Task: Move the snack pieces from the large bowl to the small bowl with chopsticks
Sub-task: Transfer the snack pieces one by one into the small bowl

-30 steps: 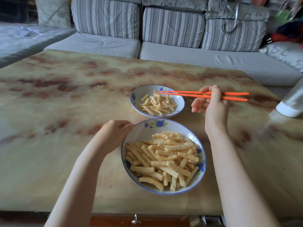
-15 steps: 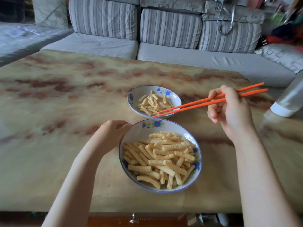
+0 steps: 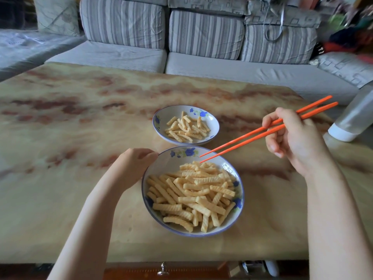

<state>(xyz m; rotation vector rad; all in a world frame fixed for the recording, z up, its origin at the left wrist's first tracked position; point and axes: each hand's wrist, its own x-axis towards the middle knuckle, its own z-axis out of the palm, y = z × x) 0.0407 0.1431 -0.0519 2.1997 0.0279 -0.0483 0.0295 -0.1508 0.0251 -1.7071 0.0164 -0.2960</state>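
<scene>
While the person leans over the marbled counter [image 3: 60,138], both hands are busy. The left hand [image 3: 133,166] is curled against the far-left edge of the large bowl [image 3: 167,166], thumb on the rim and the fingers tucked under out of sight. The right hand [image 3: 296,142] hangs to the right of both bowls and is clamped round a pair of orange chopsticks [image 3: 252,138], pinching them about a third of the way down from their thick ends. They slant down and to the left, tips a little apart over the far side of the large bowl. The lower tip sits right at the far edge of the heap, though I cannot tell whether it touches.

Most of the snack pieces [image 3: 193,195], pale ridged sticks, are piled in the large bowl near the counter's front edge. A thinner layer of pieces [image 3: 185,128] lies in the small bowl [image 3: 167,116], just beyond it. A striped grey sofa [image 3: 201,37] runs along the far side, and a white-based container [image 3: 351,122] stands at the right edge.
</scene>
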